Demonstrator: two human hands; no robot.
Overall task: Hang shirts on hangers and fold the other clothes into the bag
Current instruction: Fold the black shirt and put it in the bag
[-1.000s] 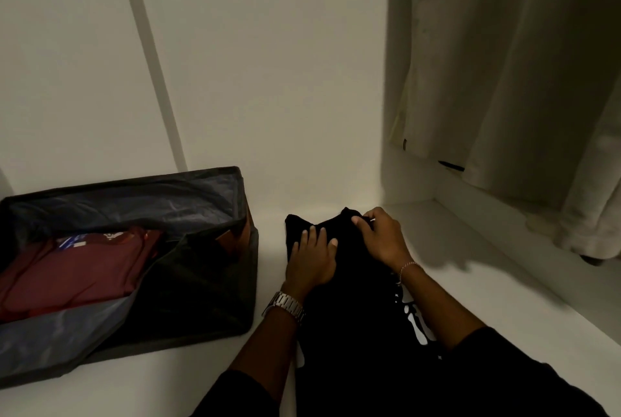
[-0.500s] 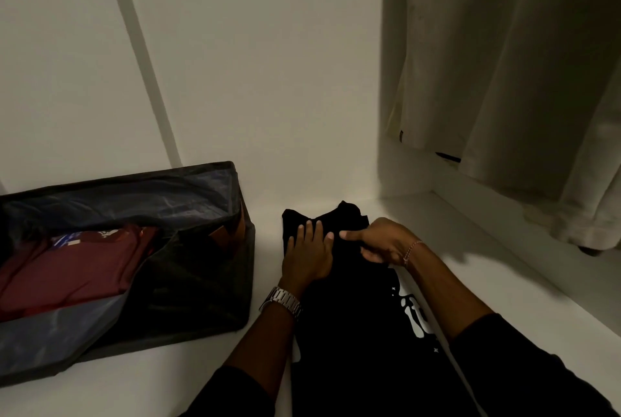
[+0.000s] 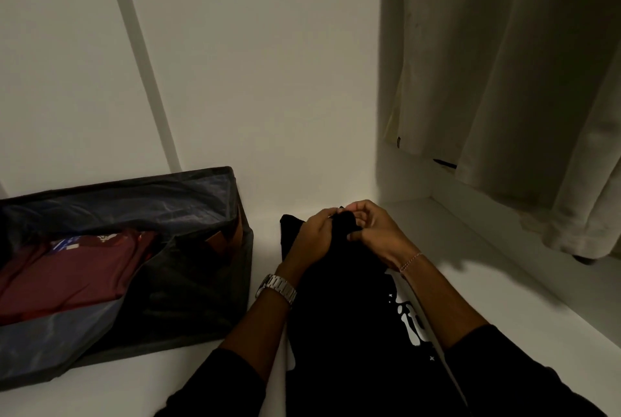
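Now both hands, left hand (image 3: 311, 236) flat a moment ago, right hand (image 3: 373, 231), pinch the black garment's (image 3: 339, 299) far edge beside the bag (image 3: 188, 268), probably starting another fold.

We cannot make out the folds of the black garment (image 3: 339, 309): it is so dark that its layers merge, and its near end runs off the bottom edge together with our sleeves. Its white print (image 3: 408, 315) is partly covered by our right forearm, so the design stays unreadable. The far edge of the garment is hidden behind our left hand (image 3: 311, 238) and right hand (image 3: 373, 231), whose fingertips are buried in the cloth. The bag (image 3: 188, 299) is cut off at the left edge, and the print on the maroon garment (image 3: 67, 275) inside is too small to read. The pale hanging clothes (image 3: 504, 80) leave the frame at top and right.
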